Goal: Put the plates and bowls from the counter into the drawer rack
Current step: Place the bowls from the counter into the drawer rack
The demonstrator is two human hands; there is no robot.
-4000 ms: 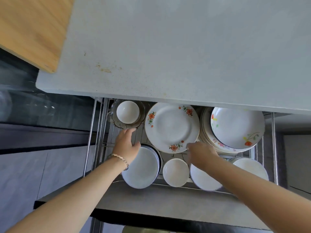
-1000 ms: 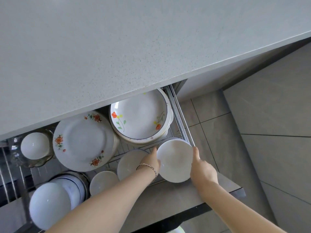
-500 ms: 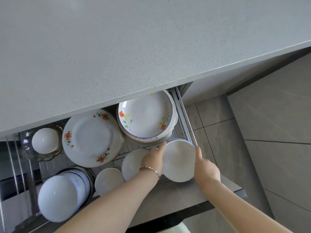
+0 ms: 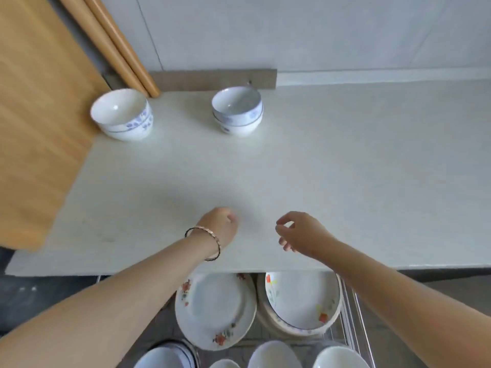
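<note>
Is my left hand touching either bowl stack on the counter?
Apart. The head view shows the left hand near the front edge of the counter, with bare countertop between it and both the left bowl stack and the right bowl stack.

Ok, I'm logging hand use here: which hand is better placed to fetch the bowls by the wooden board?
Probably the left hand. It is empty and nearer those bowls; the right hand, also empty, is further right and would have to cross over the left one.
</note>
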